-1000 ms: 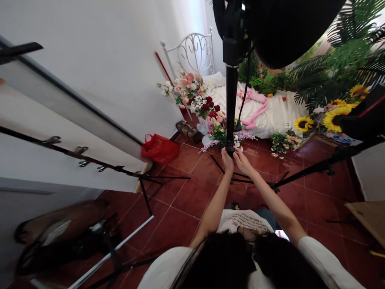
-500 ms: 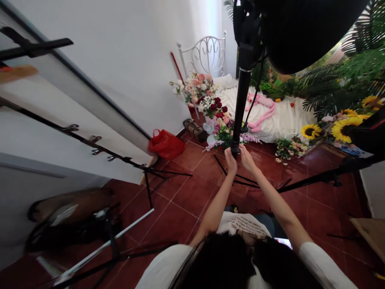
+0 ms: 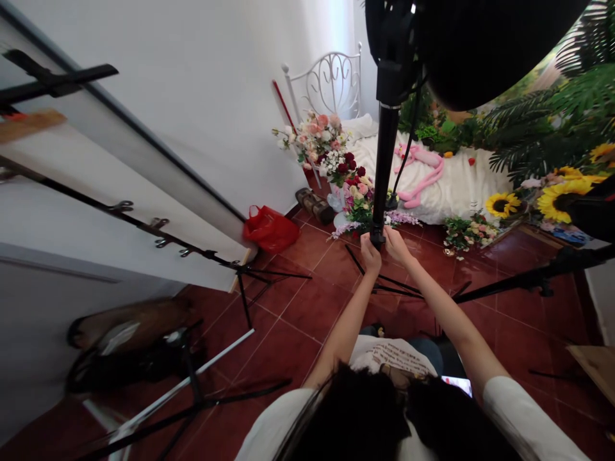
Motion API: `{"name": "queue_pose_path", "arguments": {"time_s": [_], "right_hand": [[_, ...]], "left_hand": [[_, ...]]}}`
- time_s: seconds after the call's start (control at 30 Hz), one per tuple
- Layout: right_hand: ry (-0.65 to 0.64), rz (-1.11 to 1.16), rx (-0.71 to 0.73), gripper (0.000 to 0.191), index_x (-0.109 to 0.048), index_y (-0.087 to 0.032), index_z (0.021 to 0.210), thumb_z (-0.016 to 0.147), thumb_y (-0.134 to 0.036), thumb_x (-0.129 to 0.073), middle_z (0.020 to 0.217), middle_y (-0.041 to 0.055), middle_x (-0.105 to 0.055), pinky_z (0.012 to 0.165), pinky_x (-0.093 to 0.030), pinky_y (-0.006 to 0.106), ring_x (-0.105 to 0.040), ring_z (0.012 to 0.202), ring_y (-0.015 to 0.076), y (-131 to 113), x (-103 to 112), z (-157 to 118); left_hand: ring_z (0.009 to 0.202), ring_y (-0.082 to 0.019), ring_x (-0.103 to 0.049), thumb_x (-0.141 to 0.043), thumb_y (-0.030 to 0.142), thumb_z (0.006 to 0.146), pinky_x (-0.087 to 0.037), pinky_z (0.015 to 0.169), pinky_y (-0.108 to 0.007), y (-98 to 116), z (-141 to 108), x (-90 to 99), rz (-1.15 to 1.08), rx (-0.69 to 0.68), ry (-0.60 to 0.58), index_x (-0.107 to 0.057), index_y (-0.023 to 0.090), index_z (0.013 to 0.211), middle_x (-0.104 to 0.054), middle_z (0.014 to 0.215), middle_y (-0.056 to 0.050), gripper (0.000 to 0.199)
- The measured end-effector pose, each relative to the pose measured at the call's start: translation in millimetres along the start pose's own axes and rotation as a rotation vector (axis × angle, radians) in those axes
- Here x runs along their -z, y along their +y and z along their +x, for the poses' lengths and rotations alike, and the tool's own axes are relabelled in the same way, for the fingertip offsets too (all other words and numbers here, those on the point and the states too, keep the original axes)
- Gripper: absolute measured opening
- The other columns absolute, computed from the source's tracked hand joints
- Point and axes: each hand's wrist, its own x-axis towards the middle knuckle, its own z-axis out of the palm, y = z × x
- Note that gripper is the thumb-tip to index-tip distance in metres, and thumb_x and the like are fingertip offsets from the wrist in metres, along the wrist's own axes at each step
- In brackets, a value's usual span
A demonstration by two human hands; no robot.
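Note:
A black light stand (image 3: 385, 147) rises in front of me, with a large dark lamp head (image 3: 480, 51) at its top. At a collar (image 3: 378, 235) low on its pole, both my hands meet. My left hand (image 3: 371, 255) is closed at the collar's left side, its fingers partly hidden behind the pole. From the right, my right hand (image 3: 396, 246) grips the same collar, fingertips against it. A black cable (image 3: 407, 157) hangs beside the pole. Below my hands, the stand's legs (image 3: 391, 286) spread over the red tiles.
A white-covered bed (image 3: 466, 186) with a pink plush toy (image 3: 427, 160) stands beyond, among flowers (image 3: 358, 192) and palm leaves. On the left are a red bag (image 3: 270, 230) and a black crossbar with clips (image 3: 139, 223). Another black pole (image 3: 519, 280) slants across the right.
My fingers have closed in on the collar, the right hand's fingers curling more. The view has shifted slightly; the lamp head appears a little higher.

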Motion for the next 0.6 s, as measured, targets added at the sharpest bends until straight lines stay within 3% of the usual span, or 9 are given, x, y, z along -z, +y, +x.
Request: {"name": "queue_pose_path", "arguments": {"time_s": [0.17,0.33,0.47,0.6], "right_hand": [[0.070,0.118,-0.052,0.043,-0.058,-0.023,0.084,0.093,-0.061,-0.038,0.081,0.0029,-0.064,0.079,-0.047,0.031,-0.059,0.076,0.0176,5.5,-4.6,14.5],[0.117,0.192,-0.185,0.051,-0.051,-0.023,0.076,0.081,-0.074,-0.048,0.066,-0.0026,-0.052,0.065,-0.043,0.026,-0.050,0.065,0.0141,11.8,-6.2,13.6],[0.093,0.220,-0.250,0.059,-0.046,-0.024,0.071,0.072,-0.082,-0.049,0.059,-0.0044,-0.046,0.055,-0.037,0.024,-0.044,0.058,0.0122,16.6,-3.4,13.9],[0.039,0.147,-0.285,0.057,-0.047,-0.023,0.067,0.071,-0.080,-0.053,0.058,-0.0045,-0.045,0.054,-0.036,0.023,-0.044,0.059,0.0118,21.0,-4.5,21.0]], "left_hand": [[0.110,-0.023,-0.059,-0.035,0.063,0.093,-0.041,0.107,-0.035,-1.3,0.8,0.7,0.039,-0.058,0.025,-0.061,0.021,0.093,-0.064,0.104,-0.012,0.049],[0.092,-0.021,-0.060,-0.033,0.060,0.095,-0.045,0.096,-0.033,-6.2,6.1,1.7,0.116,-0.150,0.041,-0.057,0.021,0.083,-0.061,0.090,-0.010,0.047],[0.083,-0.020,-0.058,-0.023,0.059,0.097,-0.048,0.087,-0.033,-10.8,9.1,-0.1,0.239,-0.234,0.058,-0.056,0.019,0.081,-0.061,0.084,-0.009,0.054],[0.079,-0.018,-0.058,-0.017,0.056,0.099,-0.049,0.080,-0.030,-14.8,8.4,-1.1,0.288,-0.296,0.091,-0.056,0.018,0.081,-0.061,0.084,-0.009,0.057]]}}
